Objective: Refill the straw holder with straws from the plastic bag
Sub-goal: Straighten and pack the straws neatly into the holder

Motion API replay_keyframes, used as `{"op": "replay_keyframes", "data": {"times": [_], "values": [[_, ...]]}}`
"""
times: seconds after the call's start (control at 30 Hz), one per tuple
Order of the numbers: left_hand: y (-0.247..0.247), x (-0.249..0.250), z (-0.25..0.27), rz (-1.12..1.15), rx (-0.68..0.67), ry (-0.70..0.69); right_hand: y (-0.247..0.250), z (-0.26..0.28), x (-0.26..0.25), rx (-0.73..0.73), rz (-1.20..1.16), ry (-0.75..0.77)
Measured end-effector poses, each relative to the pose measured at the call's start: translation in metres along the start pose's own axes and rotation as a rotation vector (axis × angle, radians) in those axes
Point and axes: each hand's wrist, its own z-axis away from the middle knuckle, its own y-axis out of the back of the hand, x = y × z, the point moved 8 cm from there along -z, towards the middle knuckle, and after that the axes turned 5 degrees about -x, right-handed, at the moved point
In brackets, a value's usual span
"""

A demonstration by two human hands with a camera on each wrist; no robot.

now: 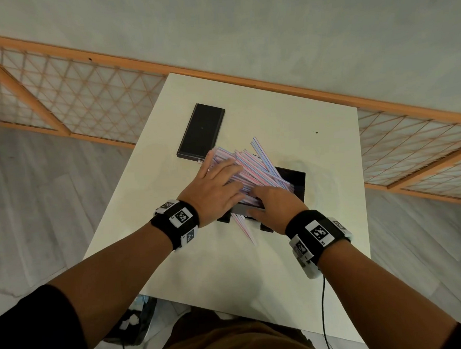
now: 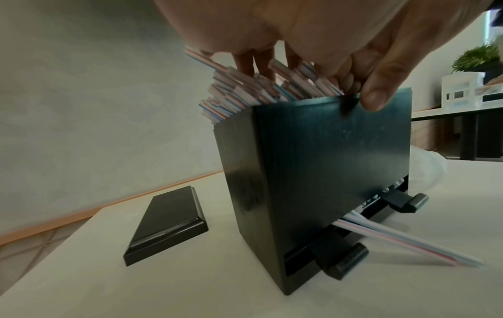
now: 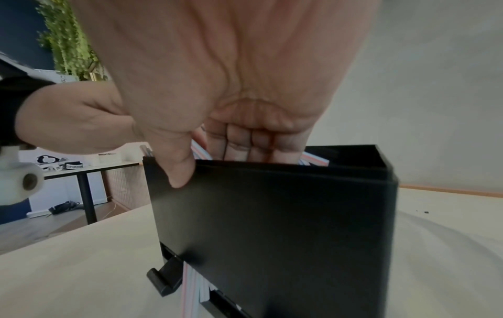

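- On a white table (image 1: pixel 219 269), one black straw holder (image 2: pixel 326 163) stands upright with its top open, and one black lid (image 1: pixel 201 130) lies flat on the tabletop just beyond it to the left, apart from the box.
- One loose bundle of striped straws (image 1: pixel 250 167), pink, blue and white and too many to count, sticks out of the open top, leaning left so that the ends overhang the holder's left wall.
- A few more straws (image 1: pixel 243 227), their number unclear, poke out of the dispensing slot at the holder's base and rest on the table toward the person.
- Two hands are at the holder. The left hand (image 1: pixel 214 191) lies flat on the bundle, fingers extended and pressing on the straws, with the thumb over the holder's front wall.
- The right hand (image 1: pixel 274 201) has its fingers reaching down inside the holder against the straws and its thumb (image 3: pixel 176 167) on the outside of the front wall, pinching that wall.
- One crumpled clear plastic bag (image 2: pixel 430 167) lies on the table just behind the holder on the right, only partly visible.
- Each wrist carries one black band with printed markers.
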Motion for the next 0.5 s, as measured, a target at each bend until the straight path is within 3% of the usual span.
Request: {"op": "replay_keyframes", "data": {"times": [0.2, 0.5], "values": [[-0.009, 0.002, 0.007, -0.038, -0.056, -0.013, -0.019, -0.001, 0.001, -0.098, 0.011, -0.041], [-0.012, -0.004, 0.004, -0.003, -0.068, 0.031, -0.024, -0.016, 0.005, -0.083, 0.036, -0.132]]}}
